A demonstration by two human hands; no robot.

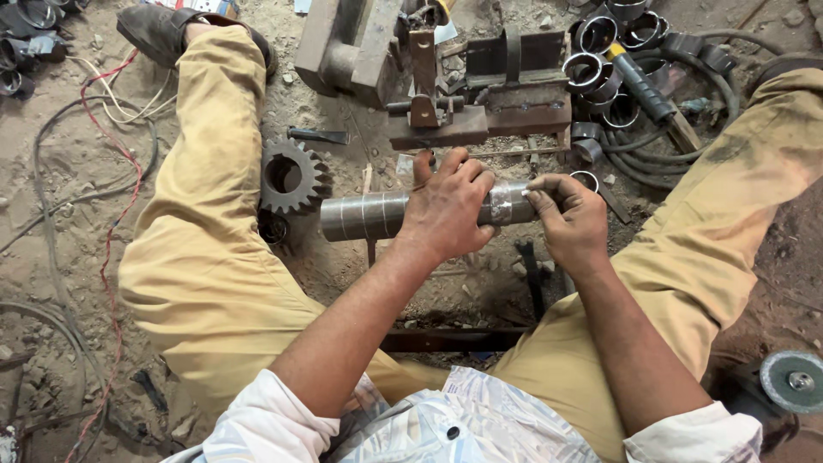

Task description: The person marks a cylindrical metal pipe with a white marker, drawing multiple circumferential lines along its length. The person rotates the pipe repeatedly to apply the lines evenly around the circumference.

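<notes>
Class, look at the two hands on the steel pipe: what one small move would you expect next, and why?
Probably the right hand slides its fingertips along the marked band at the end of the steel pipe, while the left hand grips the middle and holds it level. The pipe is already off the dirt floor, and several scored lines ring it.

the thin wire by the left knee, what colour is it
Red: the thin wire snakes over the dirt, seen in the head view.

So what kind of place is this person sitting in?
Probably a small metalworking or machine-repair workshop, worked on a dirt floor. The left hand grips a steel shaft, a gear wheel lies beside it, and cut metal rings are piled near a steel jig.
</notes>
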